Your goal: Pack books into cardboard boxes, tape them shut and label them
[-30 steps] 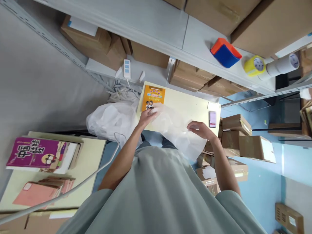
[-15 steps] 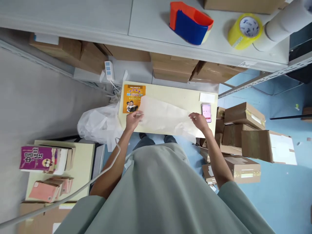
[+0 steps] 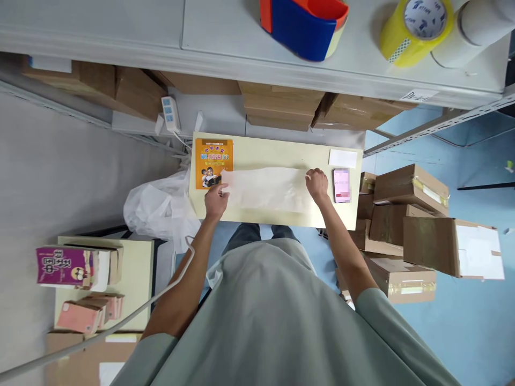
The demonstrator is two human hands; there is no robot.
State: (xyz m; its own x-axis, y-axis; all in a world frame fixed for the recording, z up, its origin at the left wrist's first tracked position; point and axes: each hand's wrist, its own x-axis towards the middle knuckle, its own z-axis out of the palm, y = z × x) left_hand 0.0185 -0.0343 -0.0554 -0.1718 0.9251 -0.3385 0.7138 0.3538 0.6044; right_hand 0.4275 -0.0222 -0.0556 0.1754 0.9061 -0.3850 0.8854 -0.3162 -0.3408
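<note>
A translucent white plastic bag [image 3: 267, 188] lies stretched flat across the pale yellow table [image 3: 281, 154]. My left hand [image 3: 216, 200] grips the bag's left end, close to an orange book [image 3: 213, 162] lying at the table's left side. My right hand [image 3: 317, 183] is closed on the bag's right end. Just right of that hand lies a pink phone [image 3: 341, 185], with a white card [image 3: 343, 158] behind it.
A heap of white plastic bags [image 3: 159, 206] sits left of the table. Cardboard boxes [image 3: 406, 214] are stacked on the blue floor at the right. The shelf above holds a blue and orange tape dispenser [image 3: 303, 24] and yellow tape [image 3: 416, 27]. Books [image 3: 72, 265] lie on a low table at the left.
Both hands have pulled the bag out from a loose, lifted sheet into a flat strip on the table. My right hand moved toward the phone; the camera tilted to look more squarely down.
</note>
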